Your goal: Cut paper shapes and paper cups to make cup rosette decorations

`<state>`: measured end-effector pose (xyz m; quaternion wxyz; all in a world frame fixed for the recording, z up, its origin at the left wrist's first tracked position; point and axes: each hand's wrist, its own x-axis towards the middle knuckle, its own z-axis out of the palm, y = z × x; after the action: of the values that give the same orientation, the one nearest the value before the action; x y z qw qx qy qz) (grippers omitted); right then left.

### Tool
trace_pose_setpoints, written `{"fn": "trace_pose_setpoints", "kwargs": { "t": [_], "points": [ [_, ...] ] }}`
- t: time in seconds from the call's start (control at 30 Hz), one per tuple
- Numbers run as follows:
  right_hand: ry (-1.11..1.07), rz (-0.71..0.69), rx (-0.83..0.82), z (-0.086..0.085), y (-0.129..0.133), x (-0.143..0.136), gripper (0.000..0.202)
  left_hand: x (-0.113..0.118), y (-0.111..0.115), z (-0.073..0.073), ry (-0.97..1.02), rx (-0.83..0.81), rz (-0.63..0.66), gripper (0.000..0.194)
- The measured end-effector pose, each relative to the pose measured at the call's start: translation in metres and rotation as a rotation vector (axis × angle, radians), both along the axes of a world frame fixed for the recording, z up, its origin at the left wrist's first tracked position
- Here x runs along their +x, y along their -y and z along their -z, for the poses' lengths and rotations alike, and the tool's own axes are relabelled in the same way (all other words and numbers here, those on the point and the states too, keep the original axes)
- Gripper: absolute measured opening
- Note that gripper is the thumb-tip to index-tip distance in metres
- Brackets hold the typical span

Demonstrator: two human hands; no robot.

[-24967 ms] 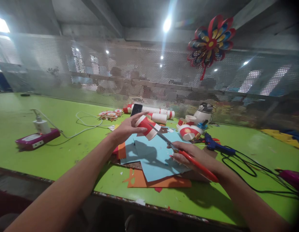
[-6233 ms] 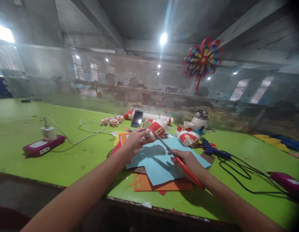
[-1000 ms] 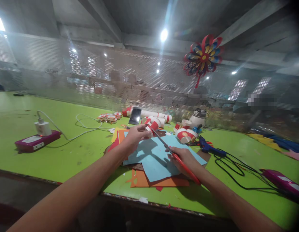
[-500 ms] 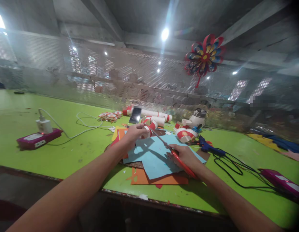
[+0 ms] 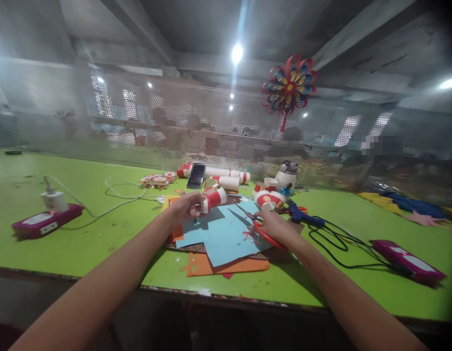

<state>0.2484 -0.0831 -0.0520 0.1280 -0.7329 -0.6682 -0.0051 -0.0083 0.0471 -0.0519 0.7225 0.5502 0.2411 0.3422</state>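
Note:
My left hand (image 5: 188, 207) is wrapped round a red and white paper cup (image 5: 214, 199), which lies on its side in the air above the light blue sheets (image 5: 229, 239). In my right hand (image 5: 272, 225) are red-handled scissors (image 5: 267, 237); their blades are parted and point up and left, a little away from the cup. Small red and white scraps (image 5: 251, 236) show on the blue paper beside the scissors. Orange paper (image 5: 229, 266) sticks out below the blue sheets.
Behind are a phone (image 5: 196, 175), rows of cups (image 5: 226, 183), more cups (image 5: 267, 199) and a kettle-like bottle (image 5: 286, 174). A blue glue gun (image 5: 307, 217) with black cable lies right. Purple power strips (image 5: 47, 220) stand at left and right.
The scissors have come away from the cup and their blades have opened. The cup is turned with its opening to the right. The camera view has shifted, and scraps now show on the blue paper.

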Motion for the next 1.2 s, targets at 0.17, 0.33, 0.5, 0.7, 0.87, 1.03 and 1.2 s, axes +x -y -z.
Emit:
{"fn": "trace_pose_setpoints", "kwargs": {
  "t": [0.17, 0.33, 0.5, 0.7, 0.87, 1.03, 1.2],
  "points": [
    [-0.07, -0.025, 0.009, -0.002, 0.003, 0.009, 0.045, 0.002, 0.007, -0.002, 0.061, -0.005, 0.101, 0.025],
    [-0.287, -0.133, 0.216, -0.022, 0.009, -0.008, 0.043, 0.003, 0.023, -0.007, 0.086, -0.003, 0.221, 0.029],
    [-0.571, -0.309, 0.271, -0.021, 0.009, -0.032, 0.034, 0.01, 0.033, -0.007, -0.008, 0.077, 0.286, 0.027],
    [-0.797, -0.331, 0.215, -0.011, 0.011, -0.036, 0.034, 0.013, 0.034, -0.006, -0.061, 0.107, 0.302, 0.027],
    [-0.831, -0.296, 0.25, -0.016, 0.011, -0.028, 0.032, 0.006, 0.028, -0.008, -0.048, 0.157, 0.32, 0.025],
    [-0.736, -0.303, 0.305, -0.02, 0.01, -0.017, 0.033, 0.001, 0.02, -0.01, 0.001, 0.139, 0.191, 0.032],
    [-0.487, -0.205, 0.506, -0.037, 0.012, -0.007, 0.031, 0.007, 0.016, -0.003, 0.035, 0.068, 0.102, 0.04]
  ]
}}
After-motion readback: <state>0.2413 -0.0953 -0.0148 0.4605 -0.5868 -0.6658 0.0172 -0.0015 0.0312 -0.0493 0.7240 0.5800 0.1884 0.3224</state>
